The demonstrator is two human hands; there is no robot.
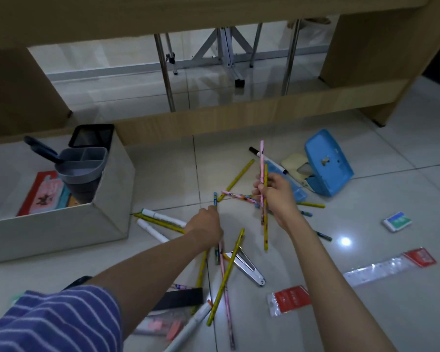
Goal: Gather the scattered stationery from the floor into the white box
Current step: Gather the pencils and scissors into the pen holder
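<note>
Tiled floor (404, 153) | hands: left (205, 227) hides pencils (224, 273); right (277, 196) grips two

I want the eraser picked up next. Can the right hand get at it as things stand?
Probably not yet: the right hand already grips pencils. The eraser lies uncovered on bare tile to its right.

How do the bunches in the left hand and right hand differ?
The left hand grips a larger bunch of pencils that fans downward toward the floor. The right hand grips only two pencils, one pink and one yellow, nearly upright. Both bunches mix pink and yellow pencils.
</note>
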